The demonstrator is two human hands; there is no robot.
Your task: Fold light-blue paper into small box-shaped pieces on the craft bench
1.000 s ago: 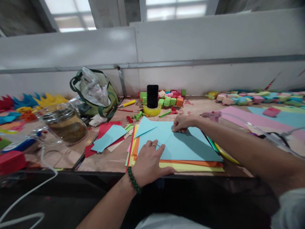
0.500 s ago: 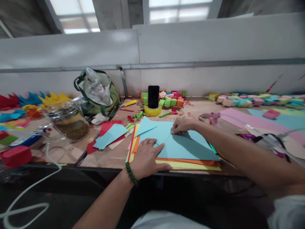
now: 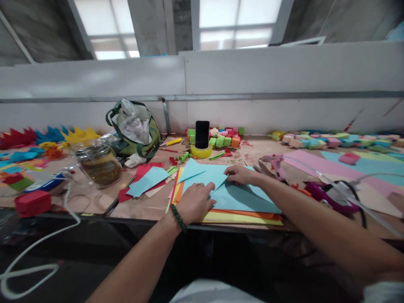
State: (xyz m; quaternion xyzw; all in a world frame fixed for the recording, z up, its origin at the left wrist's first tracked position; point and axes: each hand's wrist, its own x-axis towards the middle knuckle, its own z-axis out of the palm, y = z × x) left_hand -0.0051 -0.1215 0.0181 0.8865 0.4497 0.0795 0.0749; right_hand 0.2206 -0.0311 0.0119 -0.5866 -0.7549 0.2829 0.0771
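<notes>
A light blue paper sheet (image 3: 249,198) lies on top of a stack of coloured sheets at the table's front edge. One part of it lies as a separate-looking flap (image 3: 192,169) with a slanting edge between my hands. My left hand (image 3: 197,202), with a green bead bracelet and a ring, rests on the paper with its fingers stretched out. Beyond it to the right, my right hand (image 3: 241,174) has its fingertips curled at the flap's right corner, seemingly pinching it. Orange and yellow sheets (image 3: 243,218) show beneath.
Left of the stack lie blue and red paper scraps (image 3: 150,181). Behind stand a phone (image 3: 202,134) on a yellow tape roll (image 3: 201,151) and small paper cubes (image 3: 225,141). A glass jar (image 3: 99,164) and a bag (image 3: 139,130) are left; a pink glue gun (image 3: 274,164) lies right.
My right hand has loosened from a fist pressed on the sheet to fingertips at the flap's corner. My left thumb has drawn in towards its fingers. The view has tilted up slightly.
</notes>
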